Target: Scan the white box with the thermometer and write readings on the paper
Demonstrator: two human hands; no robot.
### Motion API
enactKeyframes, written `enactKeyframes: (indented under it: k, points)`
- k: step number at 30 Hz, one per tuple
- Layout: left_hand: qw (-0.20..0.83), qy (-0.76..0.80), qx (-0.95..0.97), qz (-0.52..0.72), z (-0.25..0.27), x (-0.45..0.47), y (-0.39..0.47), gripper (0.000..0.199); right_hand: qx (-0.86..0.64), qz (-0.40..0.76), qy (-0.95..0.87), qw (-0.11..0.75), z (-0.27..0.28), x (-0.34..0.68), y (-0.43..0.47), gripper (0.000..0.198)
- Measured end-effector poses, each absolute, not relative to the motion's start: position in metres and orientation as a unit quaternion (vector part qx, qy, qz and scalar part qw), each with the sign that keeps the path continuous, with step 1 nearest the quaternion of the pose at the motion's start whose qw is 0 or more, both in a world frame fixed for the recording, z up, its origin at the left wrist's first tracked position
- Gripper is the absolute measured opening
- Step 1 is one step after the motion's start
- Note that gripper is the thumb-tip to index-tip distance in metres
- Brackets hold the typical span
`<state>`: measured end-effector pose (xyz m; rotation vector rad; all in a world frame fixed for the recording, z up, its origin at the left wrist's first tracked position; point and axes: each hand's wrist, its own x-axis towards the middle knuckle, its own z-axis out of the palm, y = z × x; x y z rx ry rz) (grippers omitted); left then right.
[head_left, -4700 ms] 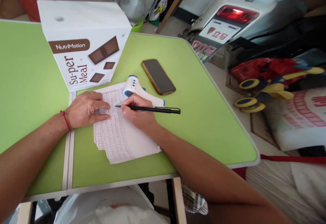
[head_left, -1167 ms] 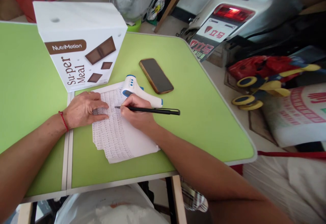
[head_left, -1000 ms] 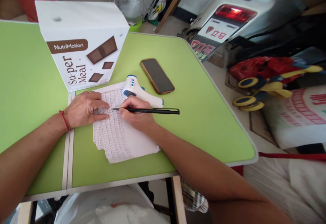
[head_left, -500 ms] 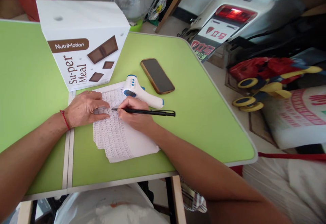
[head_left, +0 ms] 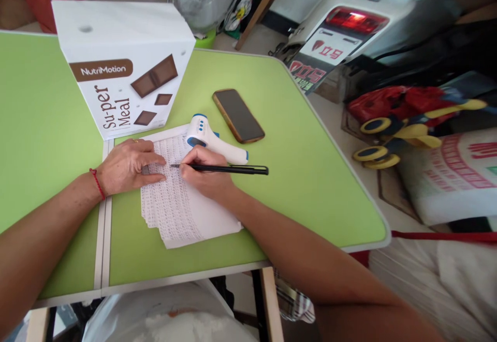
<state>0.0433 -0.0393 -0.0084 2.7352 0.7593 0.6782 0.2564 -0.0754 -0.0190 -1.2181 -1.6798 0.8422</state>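
1. Green laminate covers the table [head_left: 310, 176], which fills most of the view; a pale seam runs front to back under the left wrist
2. White and tall, a carton [head_left: 124, 67] printed "NutriMotion Su-per Meal" with brown bars stands at the far left of the table, just beyond the paper's far edge
3. White sheets of paper [head_left: 182, 212], fanned in a thin stack and covered with rows of small writing, lie near the table's front edge, beneath both hands
4. Left hand [head_left: 126, 166] lies flat and open, palm down, on the left part of the paper, fingers stretched toward the pen's tip; it grips nothing, and a red cord circles the wrist
5. Right hand [head_left: 205, 173] is closed around the front part of a pen, fingers pinched near the tip, its heel resting on the paper's right half
6. Dark-screened, a phone [head_left: 238, 115] in a brown case lies face up beyond the right hand, apart from the paper
7. White with blue trim, an infrared thermometer [head_left: 212, 140] lies on its side just behind the right hand, its head on the paper's far corner
8. Black and slim, the pen [head_left: 233, 169] lies nearly level, its tip on the paper between the two hands and close to the left fingertips, its capped end jutting rightward past the right hand over bare table
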Motion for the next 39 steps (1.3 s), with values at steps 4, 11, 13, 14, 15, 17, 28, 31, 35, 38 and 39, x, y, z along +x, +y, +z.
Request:
enactKeyframes:
  k: [4, 11, 13, 14, 15, 17, 28, 31, 35, 38, 39]
  points:
    - [0.112, 0.258, 0.933, 0.227, -0.0078, 0.0437, -0.0392, 0.030, -0.484, 0.335, -0.683, 0.433, -0.0193, 0.2564, -0.0761, 0.011]
    - [0.112, 0.267, 0.931, 0.221, -0.0067, 0.0436, -0.0395, 0.028, -0.479, 0.341, -0.680, 0.438, -0.0212, 0.2574, -0.0759, 0.012]
    - [0.113, 0.264, 0.931, 0.225, -0.0069, 0.0433, -0.0396, 0.029, -0.481, 0.339, -0.673, 0.449, -0.0216, 0.2577, -0.0753, 0.011]
    - [0.112, 0.261, 0.931, 0.228, -0.0070, 0.0433, -0.0397, 0.030, -0.481, 0.338, -0.671, 0.452, -0.0216, 0.2578, -0.0750, 0.011]
    - [0.111, 0.259, 0.931, 0.231, -0.0071, 0.0432, -0.0396, 0.030, -0.479, 0.338, -0.671, 0.454, -0.0215, 0.2578, -0.0749, 0.011]
    - [0.111, 0.257, 0.932, 0.232, -0.0071, 0.0433, -0.0396, 0.030, -0.476, 0.338, -0.676, 0.450, -0.0210, 0.2575, -0.0749, 0.011]
    - [0.113, 0.266, 0.931, 0.222, -0.0072, 0.0432, -0.0397, 0.027, -0.491, 0.333, -0.679, 0.433, -0.0197, 0.2570, -0.0754, 0.011]
    - [0.115, 0.261, 0.931, 0.230, -0.0069, 0.0434, -0.0396, 0.028, -0.485, 0.332, -0.682, 0.435, -0.0198, 0.2576, -0.0755, 0.012]
    - [0.117, 0.256, 0.930, 0.235, -0.0069, 0.0436, -0.0398, 0.029, -0.479, 0.331, -0.683, 0.441, -0.0197, 0.2583, -0.0753, 0.012]
    - [0.117, 0.260, 0.931, 0.227, -0.0076, 0.0434, -0.0396, 0.028, -0.487, 0.326, -0.670, 0.456, -0.0196, 0.2585, -0.0746, 0.012]
    - [0.117, 0.261, 0.931, 0.225, -0.0079, 0.0433, -0.0394, 0.028, -0.488, 0.324, -0.668, 0.458, -0.0196, 0.2584, -0.0743, 0.012]
